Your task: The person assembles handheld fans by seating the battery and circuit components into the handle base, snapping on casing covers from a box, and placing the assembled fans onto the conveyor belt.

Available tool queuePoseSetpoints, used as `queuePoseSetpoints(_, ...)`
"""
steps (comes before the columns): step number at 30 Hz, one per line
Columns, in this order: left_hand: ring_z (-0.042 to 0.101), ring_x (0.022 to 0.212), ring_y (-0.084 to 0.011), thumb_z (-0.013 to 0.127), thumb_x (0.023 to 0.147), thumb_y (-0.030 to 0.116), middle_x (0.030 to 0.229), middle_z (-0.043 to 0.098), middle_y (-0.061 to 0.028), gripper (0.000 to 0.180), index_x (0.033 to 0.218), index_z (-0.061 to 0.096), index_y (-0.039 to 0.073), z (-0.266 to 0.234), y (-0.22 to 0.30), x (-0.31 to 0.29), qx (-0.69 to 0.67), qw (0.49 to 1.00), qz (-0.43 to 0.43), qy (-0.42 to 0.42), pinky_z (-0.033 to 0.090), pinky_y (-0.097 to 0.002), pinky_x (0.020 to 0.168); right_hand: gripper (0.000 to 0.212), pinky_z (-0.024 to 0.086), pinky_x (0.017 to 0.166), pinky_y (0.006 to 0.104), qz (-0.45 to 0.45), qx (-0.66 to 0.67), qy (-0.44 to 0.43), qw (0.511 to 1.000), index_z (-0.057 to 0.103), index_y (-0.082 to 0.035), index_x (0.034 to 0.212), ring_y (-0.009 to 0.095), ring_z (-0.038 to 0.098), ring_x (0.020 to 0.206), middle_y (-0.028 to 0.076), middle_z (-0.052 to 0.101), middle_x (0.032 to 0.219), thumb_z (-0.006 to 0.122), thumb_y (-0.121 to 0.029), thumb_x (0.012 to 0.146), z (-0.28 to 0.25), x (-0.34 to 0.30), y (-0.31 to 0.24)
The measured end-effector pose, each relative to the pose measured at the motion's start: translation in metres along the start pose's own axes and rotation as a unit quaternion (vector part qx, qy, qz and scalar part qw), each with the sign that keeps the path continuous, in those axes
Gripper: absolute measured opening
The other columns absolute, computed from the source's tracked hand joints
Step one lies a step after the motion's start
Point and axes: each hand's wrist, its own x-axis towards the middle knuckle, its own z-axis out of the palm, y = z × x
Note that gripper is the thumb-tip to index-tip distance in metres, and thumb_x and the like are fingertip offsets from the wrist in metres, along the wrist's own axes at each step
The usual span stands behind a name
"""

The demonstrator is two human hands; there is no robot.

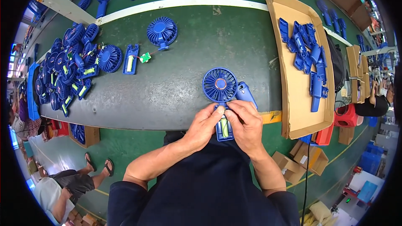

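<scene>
A blue handheld fan [220, 84] lies face up at the table's near edge, its handle shell open and a green-yellow battery [225, 128] showing inside. My left hand [204, 126] pinches the fan's neck from the left, thumb on top. From the right, my right hand [246, 122] closes on the same neck with thumb and fingertips; what lies under the fingertips is hidden. Just beyond my right hand rests a loose blue handle cover [246, 93].
Many half-assembled blue fans [63, 67] are heaped at the table's left. Another fan head [161, 31] is wired to a green circuit board [145, 57] and an open handle [130, 60]. A cardboard tray [292, 100] of blue covers stands at right. A person [63, 188] sits at lower left.
</scene>
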Motion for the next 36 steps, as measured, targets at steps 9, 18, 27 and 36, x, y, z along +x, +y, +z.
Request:
queuePoseSetpoints(9, 0.062, 0.098, -0.0096, 0.050, 0.110, 0.024, 0.108, 0.065, -0.0043, 0.030, 0.124, 0.058, -0.001, -0.005, -0.007, -0.003, 0.019, 0.999, 0.025, 0.012, 0.053, -0.0275, 0.087, 0.015, 0.055, 0.076, 0.0362, 0.060, 0.053, -0.014, 0.997, 0.074, 0.002, 0.100, 0.027, 0.068, 0.087, 0.013, 0.072, 0.101, 0.077, -0.002, 0.086, 0.004, -0.001, -0.004)
queuePoseSetpoints(18, 0.066, 0.119, -0.0328, 0.048, 0.110, 0.023, 0.124, 0.066, -0.0212, 0.028, 0.123, 0.054, -0.001, 0.013, 0.003, -0.007, -0.103, 0.994, 0.030, 0.037, 0.054, -0.0468, 0.106, 0.050, 0.047, 0.095, 0.0476, -0.074, -0.309, 0.041, 0.947, 0.063, 0.000, 0.126, 0.038, 0.059, 0.114, 0.018, 0.062, 0.128, 0.080, -0.017, 0.082, -0.017, 0.002, 0.027)
queuePoseSetpoints(27, 0.066, 0.120, -0.0293, 0.046, 0.110, 0.020, 0.125, 0.067, -0.0181, 0.025, 0.122, 0.055, 0.000, 0.020, -0.007, 0.002, -0.093, 0.993, 0.045, 0.054, 0.054, -0.0459, 0.106, 0.048, 0.049, 0.094, 0.0467, -0.084, -0.326, 0.026, 0.941, 0.065, 0.000, 0.125, 0.038, 0.061, 0.113, 0.017, 0.066, 0.125, 0.079, -0.013, 0.082, -0.021, 0.002, 0.030)
queuePoseSetpoints(36, 0.066, 0.120, -0.0298, 0.045, 0.111, 0.020, 0.125, 0.066, -0.0187, 0.026, 0.121, 0.055, -0.001, 0.022, -0.004, 0.003, -0.095, 0.993, 0.041, 0.047, 0.053, -0.0460, 0.107, 0.045, 0.050, 0.093, 0.0463, -0.110, -0.310, 0.021, 0.944, 0.066, 0.000, 0.124, 0.038, 0.063, 0.110, 0.017, 0.067, 0.122, 0.079, -0.011, 0.082, -0.021, 0.005, 0.032)
